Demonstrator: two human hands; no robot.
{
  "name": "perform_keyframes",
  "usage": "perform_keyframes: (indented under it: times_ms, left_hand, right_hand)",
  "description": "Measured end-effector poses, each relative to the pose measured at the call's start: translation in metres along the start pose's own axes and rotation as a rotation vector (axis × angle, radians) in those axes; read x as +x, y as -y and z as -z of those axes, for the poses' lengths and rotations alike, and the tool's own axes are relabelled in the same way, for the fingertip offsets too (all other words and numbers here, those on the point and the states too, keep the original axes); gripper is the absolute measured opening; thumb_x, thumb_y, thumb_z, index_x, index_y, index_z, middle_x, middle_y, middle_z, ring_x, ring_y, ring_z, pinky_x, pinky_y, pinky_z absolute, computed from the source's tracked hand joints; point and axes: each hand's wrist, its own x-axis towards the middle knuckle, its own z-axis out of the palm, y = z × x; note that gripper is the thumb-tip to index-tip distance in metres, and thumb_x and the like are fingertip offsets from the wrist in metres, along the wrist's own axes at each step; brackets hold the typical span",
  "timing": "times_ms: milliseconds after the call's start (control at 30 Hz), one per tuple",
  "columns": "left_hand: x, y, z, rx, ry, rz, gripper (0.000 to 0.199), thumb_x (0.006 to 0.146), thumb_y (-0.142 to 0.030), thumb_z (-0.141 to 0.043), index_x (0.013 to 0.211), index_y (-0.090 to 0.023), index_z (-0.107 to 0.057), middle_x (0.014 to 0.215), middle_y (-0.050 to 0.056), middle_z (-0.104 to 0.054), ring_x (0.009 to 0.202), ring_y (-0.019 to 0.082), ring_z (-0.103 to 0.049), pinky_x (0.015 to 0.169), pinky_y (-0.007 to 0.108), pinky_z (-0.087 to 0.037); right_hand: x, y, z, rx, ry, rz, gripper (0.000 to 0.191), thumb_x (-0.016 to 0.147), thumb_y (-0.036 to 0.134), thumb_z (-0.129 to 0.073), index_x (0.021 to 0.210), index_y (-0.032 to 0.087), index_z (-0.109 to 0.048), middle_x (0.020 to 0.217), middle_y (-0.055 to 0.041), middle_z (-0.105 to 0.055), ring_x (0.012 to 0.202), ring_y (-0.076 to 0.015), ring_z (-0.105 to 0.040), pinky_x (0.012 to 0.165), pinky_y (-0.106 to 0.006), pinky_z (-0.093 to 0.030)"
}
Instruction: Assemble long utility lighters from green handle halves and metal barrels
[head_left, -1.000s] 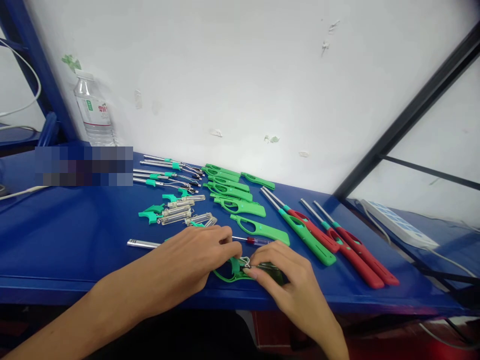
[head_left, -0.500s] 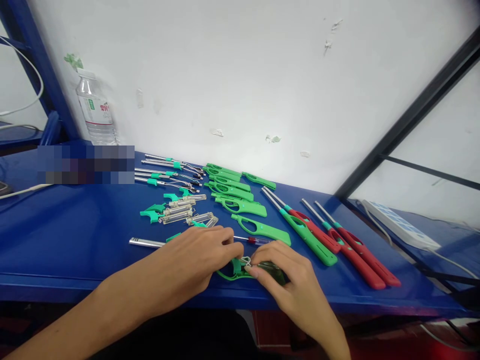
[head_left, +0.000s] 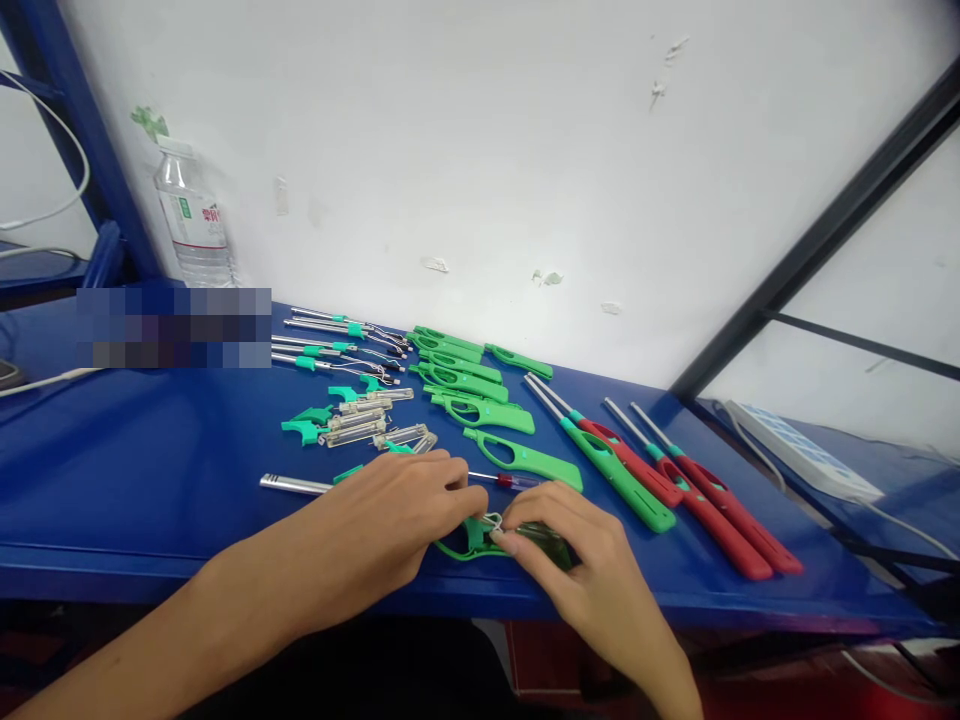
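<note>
Near the table's front edge, my left hand (head_left: 409, 510) is closed at the left part of a green lighter shell (head_left: 474, 545), beside a teal piece. My right hand (head_left: 577, 550) pinches at the same shell's right part, by a small white wire (head_left: 493, 520). The fingers hide much of the shell's inside. A metal tube (head_left: 292, 485) sticks out to the left from under my left hand. Just behind the hands lies a screwdriver (head_left: 514, 482) with a red and clear handle. Clear fuel tanks and teal triggers (head_left: 304, 427) lie behind my left hand.
Several green shells (head_left: 480, 412) lie mid-table, with metal rods with wires (head_left: 330, 350) to their left. Red lighters (head_left: 727, 510) and a green one (head_left: 622, 480) lie at right. A water bottle (head_left: 195, 225) stands back left; a power strip (head_left: 802, 450) is far right.
</note>
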Motion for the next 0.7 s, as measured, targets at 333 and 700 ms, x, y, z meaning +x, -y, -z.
perform_keyframes:
  times_ms: [333,700]
  left_hand:
    - [0.0015,-0.0036,0.0021,0.053,0.003,-0.002,0.044,0.091,0.011,-0.048,0.110,-0.026,-0.065,0.104,0.002,-0.066,0.087,0.023,-0.061,0.072,0.036,-0.037]
    - [0.0021,-0.0030,0.0001,0.066,0.002,-0.002,0.044,0.091,0.011,-0.051,0.110,-0.026,-0.065,0.106,0.001,-0.067,0.089,0.022,-0.063,0.074,0.034,-0.039]
  right_hand:
    - [0.0004,-0.0011,-0.0005,-0.010,-0.003,0.005,0.012,0.108,0.020,-0.070,0.098,0.026,-0.070,0.098,-0.0006,-0.075,0.094,-0.0213,-0.071,0.087,-0.032,-0.052]
    - [0.0011,-0.0016,-0.0008,-0.007,0.004,-0.003,0.012,0.107,0.020,-0.071,0.097,0.026,-0.070,0.099,0.0002,-0.075,0.094,-0.0205,-0.070,0.087,-0.031,-0.052]
